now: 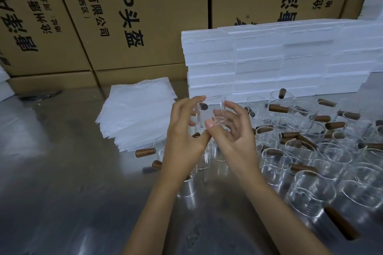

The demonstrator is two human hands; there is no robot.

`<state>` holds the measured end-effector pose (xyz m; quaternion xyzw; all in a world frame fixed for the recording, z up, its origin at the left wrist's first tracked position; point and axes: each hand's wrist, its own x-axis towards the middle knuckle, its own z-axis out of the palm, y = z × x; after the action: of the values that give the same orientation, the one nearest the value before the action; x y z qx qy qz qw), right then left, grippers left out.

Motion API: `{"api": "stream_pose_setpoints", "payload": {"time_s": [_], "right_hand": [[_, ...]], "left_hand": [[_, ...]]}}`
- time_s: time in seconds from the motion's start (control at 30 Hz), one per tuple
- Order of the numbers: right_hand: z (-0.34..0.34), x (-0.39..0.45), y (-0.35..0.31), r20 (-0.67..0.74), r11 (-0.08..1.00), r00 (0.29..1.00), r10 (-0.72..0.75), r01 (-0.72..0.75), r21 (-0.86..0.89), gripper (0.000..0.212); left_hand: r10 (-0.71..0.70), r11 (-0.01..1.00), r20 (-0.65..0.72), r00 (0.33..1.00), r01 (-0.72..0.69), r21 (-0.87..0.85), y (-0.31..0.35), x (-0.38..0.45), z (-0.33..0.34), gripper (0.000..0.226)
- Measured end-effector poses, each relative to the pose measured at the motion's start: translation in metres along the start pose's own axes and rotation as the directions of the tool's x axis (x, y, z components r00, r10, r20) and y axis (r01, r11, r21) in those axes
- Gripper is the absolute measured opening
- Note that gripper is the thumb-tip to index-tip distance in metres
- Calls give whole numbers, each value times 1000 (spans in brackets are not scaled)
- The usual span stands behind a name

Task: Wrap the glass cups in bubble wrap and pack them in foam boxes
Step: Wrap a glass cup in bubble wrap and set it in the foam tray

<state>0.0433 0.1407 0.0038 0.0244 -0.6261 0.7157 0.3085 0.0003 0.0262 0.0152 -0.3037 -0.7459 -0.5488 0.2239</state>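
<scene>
A clear glass cup (209,113) with a brown wooden handle is held up above the table between both hands. My left hand (184,136) curls round its left side, fingertips at the rim. My right hand (234,130) cups its right side and base. Several more glass cups (310,163) with brown handles crowd the table to the right and below the hands. A stack of bubble wrap sheets (136,114) lies to the left of the hands. White foam boxes (279,62) are stacked behind the cups.
Large cardboard cartons (124,16) with printed lettering form a wall at the back. The shiny metal table (62,182) spreads out to the left and front. A dark object (41,95) lies at the far left by the cartons.
</scene>
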Motion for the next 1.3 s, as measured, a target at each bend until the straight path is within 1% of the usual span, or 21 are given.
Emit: {"api": "stream_pose_setpoints", "payload": {"time_s": [0.03,0.07,0.1,0.13,0.17,0.2,0.23,0.27,0.33,0.4,0.43,0.53,0.67,0.77,0.83,0.93,0.97,1.03,1.13,1.23,1.3], "right_hand": [[-1,1,-2,6,996,997,70,-71,52,52],[-2,3,-4,29,972,985,171,-173,159,49],[-3,5,-6,83,915,958,274,-286,284,47],[-5,7,-9,155,839,925,348,-381,388,47],[-7,8,-10,225,780,897,381,-443,442,46],[-7,8,-11,275,743,880,388,-475,471,46],[-8,7,-12,298,731,876,380,-482,483,47],[-7,6,-12,301,737,881,365,-471,485,47],[-6,7,-13,262,784,903,339,-425,452,48],[-7,7,-12,237,827,924,300,-376,417,51],[-7,8,-11,231,844,930,285,-358,400,52],[-8,6,-8,219,899,942,255,-314,304,54],[-10,6,-5,222,912,941,255,-310,270,56],[-13,6,-4,236,922,941,242,-299,246,49],[-13,8,-7,193,938,953,233,-272,213,43],[-21,14,-10,33,953,971,235,-237,187,43],[-25,16,-11,5,958,976,220,-217,186,43],[-32,19,-10,26,969,986,166,-168,180,40],[-35,19,-8,101,979,991,93,-109,169,23],[-36,20,-7,130,978,989,76,-99,185,21],[-36,19,-7,138,975,988,69,-96,201,23]], "left_hand": [[-75,993,5,997,76,-94,1,2,-3,59],[-145,971,38,989,150,-188,1,4,-6,58],[-186,945,84,979,202,-257,1,6,-9,59],[-200,929,125,972,229,-290,1,7,-12,59],[-207,921,162,965,248,-302,1,8,-14,59],[-218,913,196,956,270,-305,2,8,-15,60],[-232,903,229,945,297,-311,2,7,-15,62],[-244,891,265,933,323,-318,1,7,-15,65],[-266,868,329,906,373,-326,-2,6,-16,73],[-297,844,349,889,415,-339,-3,7,-18,80],[-311,840,343,886,425,-337,-3,7,-18,81],[-341,853,326,882,436,-286,-4,7,-17,70],[-379,849,296,877,457,-266,-5,7,-17,68],[-400,843,281,872,471,-261,-5,8,-18,67],[-401,832,279,872,475,-287,-5,7,-18,67],[-359,855,253,899,425,-296,-5,7,-19,68],[-335,873,247,909,398,-283,-5,7,-20,68],[-292,908,243,925,348,-233,-6,6,-21,70],[-216,969,191,958,234,-80,-8,4,-18,72],[-88,994,99,991,82,69,-9,3,-15,75],[-54,990,69,996,45,130,-10,4,-14,80]]}}
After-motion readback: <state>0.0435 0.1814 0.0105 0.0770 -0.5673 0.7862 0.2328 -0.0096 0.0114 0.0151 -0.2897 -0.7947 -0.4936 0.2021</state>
